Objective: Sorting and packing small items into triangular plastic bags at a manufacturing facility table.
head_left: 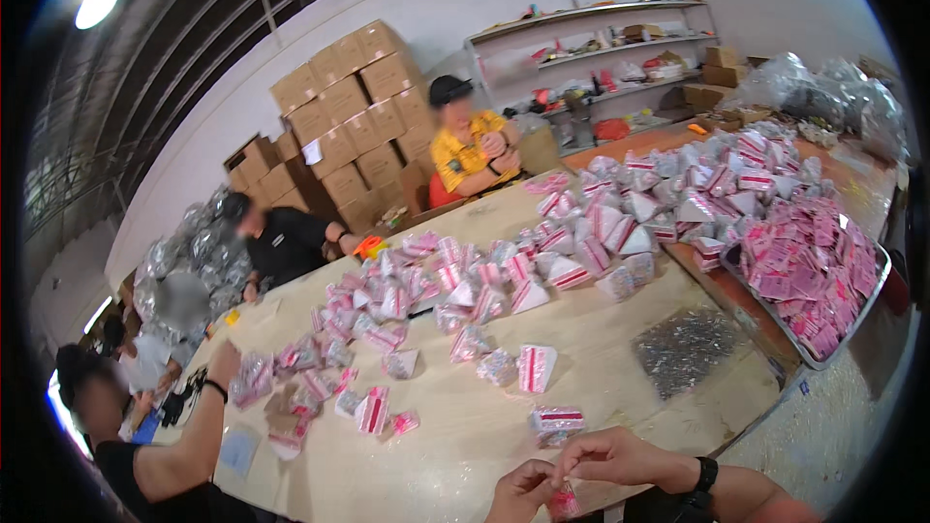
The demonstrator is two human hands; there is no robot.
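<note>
At the table's near edge, my left hand (523, 492) and my right hand (620, 457) meet with fingers pinched together. Between them is a small pink packet (564, 502), its top hidden by my fingertips. My right wrist wears a black band. Just beyond my hands lies a clear bag with a pink-and-white striped card (557, 422). A similar striped package (536, 369) stands behind it, beside a clear bag of small pieces (497, 367). More packages of this kind (581, 242) spread in a long heap across the table.
A metal tray (883, 276) heaped with pink packets (814, 266) sits at the right. Near it lies a flat patch of small dark pieces (686, 351). Co-workers (475, 145) sit along the far and left sides. Cartons (349, 116) and shelves (620, 39) stand behind.
</note>
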